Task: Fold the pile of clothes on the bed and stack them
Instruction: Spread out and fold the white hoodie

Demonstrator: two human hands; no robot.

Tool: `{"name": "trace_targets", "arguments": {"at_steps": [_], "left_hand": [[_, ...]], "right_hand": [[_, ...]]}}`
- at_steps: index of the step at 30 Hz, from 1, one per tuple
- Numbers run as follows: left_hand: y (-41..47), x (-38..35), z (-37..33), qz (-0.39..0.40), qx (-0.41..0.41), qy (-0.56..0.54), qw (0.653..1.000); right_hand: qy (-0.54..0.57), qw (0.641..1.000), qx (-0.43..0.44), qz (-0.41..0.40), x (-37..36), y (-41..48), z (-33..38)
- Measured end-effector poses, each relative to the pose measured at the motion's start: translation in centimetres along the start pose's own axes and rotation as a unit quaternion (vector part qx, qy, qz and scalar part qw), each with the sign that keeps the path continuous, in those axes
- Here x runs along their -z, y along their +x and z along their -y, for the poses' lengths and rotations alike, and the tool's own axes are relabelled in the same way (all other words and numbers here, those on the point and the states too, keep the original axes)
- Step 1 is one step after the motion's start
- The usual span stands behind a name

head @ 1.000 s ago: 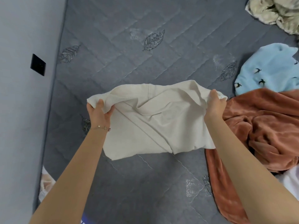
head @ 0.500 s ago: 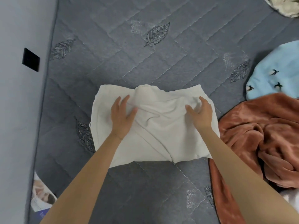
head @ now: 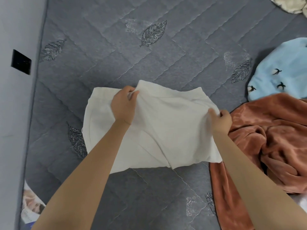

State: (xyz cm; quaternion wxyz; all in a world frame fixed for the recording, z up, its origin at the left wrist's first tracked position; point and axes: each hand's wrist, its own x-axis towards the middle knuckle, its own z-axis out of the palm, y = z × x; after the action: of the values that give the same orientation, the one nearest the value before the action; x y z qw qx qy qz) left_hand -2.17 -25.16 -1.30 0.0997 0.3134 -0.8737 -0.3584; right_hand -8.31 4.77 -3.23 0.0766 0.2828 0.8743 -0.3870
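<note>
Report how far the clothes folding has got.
Done: nothing finished shows; no folded stack is in view. In hand: the cream-white cloth garment lies partly folded on the grey quilted mattress, the left hand pinching near its far edge and the right hand gripping its right edge. Left: the rust-brown plush garment, the light blue fleece garment with black birds and the crumpled beige cloth lie unfolded.

Bedroom in a home. The surface is a grey quilted mattress [head: 116, 63] w/ stitched leaf patterns. Its left edge stands against a pale wall [head: 16, 113] w/ a black switch plate [head: 21, 61]. Loose clothes lie on it: a cream garment [head: 166, 130] in the middle, a rust fleece [head: 274, 138] and a light-blue piece [head: 282, 67] w/ small birds at the right edge.
</note>
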Motion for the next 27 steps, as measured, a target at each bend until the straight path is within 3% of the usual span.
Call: {"name": "trace_targets", "arguments": {"at_steps": [4, 9, 13, 16, 18, 23, 27], "left_hand": [[0.8, -0.2, -0.8, -0.036, -0.021, -0.034, 0.999], [-2.0, -1.7, 0.4, 0.071, -0.052, 0.104, 0.991], [-6.7, -2.2, 1.7, 0.120, -0.210, 0.143, 0.960], [-7.9, -2.8, 3.0, 0.249, -0.169, 0.231, 0.925], [-7.6, -3.2, 3.0, 0.280, -0.146, 0.261, 0.912], [-8.7, -2.1, 1.5, 0.253, -0.144, 0.193, 0.937], [-12.6, -0.5, 2.4, 0.190, -0.183, 0.122, 0.957]], "right_hand": [[0.059, 0.998, 0.012, -0.027, 0.5, -0.2, 0.6], [0.027, 0.993, -0.082, 0.086, 0.2, -0.5, -0.8], [-0.030, 0.981, -0.129, 0.143, 0.6, -0.9, -1.5], [-0.040, 0.972, -0.154, 0.176, 1.1, -1.1, -2.4], [-0.023, 0.966, -0.151, 0.211, 1.6, -1.5, -2.8], [0.088, 0.946, -0.123, 0.286, 2.9, -3.0, -2.9], [0.105, 0.959, -0.081, 0.251, 3.5, -5.0, -0.9]]}}
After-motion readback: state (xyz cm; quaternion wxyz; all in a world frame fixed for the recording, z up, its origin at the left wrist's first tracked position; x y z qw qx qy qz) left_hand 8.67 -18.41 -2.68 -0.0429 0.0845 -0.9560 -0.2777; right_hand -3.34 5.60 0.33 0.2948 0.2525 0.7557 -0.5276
